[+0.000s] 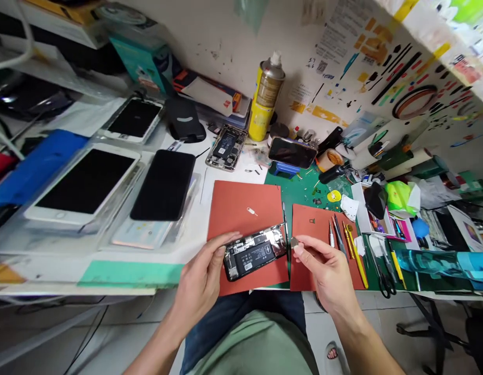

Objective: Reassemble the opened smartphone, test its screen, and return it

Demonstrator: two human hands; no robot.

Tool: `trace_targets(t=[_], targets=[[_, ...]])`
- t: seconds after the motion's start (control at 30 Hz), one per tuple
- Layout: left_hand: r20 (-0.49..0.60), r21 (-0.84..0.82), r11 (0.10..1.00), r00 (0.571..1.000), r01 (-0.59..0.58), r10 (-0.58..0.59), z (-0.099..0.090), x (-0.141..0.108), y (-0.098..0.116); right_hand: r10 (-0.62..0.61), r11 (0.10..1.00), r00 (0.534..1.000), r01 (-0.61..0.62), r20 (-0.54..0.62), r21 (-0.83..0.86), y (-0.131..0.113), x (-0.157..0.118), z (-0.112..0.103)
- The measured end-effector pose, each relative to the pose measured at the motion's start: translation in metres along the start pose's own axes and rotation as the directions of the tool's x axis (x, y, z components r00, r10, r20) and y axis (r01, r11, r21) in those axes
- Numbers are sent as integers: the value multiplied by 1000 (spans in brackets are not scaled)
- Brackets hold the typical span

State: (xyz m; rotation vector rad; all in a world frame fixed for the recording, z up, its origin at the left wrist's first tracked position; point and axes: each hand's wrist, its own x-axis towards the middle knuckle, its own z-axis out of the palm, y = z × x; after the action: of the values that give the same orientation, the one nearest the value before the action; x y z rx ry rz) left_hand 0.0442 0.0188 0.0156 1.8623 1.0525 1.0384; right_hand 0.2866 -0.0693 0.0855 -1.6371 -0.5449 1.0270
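Workbench (147, 255) spans the view, with a left red mat (241, 192) and a right red mat (313, 273) side by side at its front. Upright toward the wall is a yellow spray can (260, 114), and a black phone (163, 185) lies left of the mats. Between the two hands, over the left red mat, is the opened phone (257, 255), its battery and inner parts facing up and its right end angled toward the wall; whether it touches the mat, I cannot tell. The left hand (200, 276) comes in from the lower left and is closed on the phone's left end, thumb along the edge. Apart from it, the right hand (327, 268) reaches in from the lower right, fingers curled, thumb and forefinger pinching a small metallic piece (294, 242) just beside the phone's right end. Beyond the phone, a thin metal pin (252, 212) lies on the left red mat.
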Motion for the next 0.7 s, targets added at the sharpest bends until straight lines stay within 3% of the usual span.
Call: trace_targets(t=[0.2,0.33,0.5,0.7], targets=[[-10,-50,994,995,-100,100,0,-1,-1,89,981,993,-74,77,-181,15,-15,15],[45,-45,978,978,-202,204,-2,-3,-8,88,961,993,-62,85,-269,16,-18,38],[100,10,968,964,-250,247,-6,-5,-9,75,911,992,-27,101,-412,16,-9,60],[90,10,960,956,-280,278,-3,-3,-9,32,946,992,8,120,-323,14,-2,67]])
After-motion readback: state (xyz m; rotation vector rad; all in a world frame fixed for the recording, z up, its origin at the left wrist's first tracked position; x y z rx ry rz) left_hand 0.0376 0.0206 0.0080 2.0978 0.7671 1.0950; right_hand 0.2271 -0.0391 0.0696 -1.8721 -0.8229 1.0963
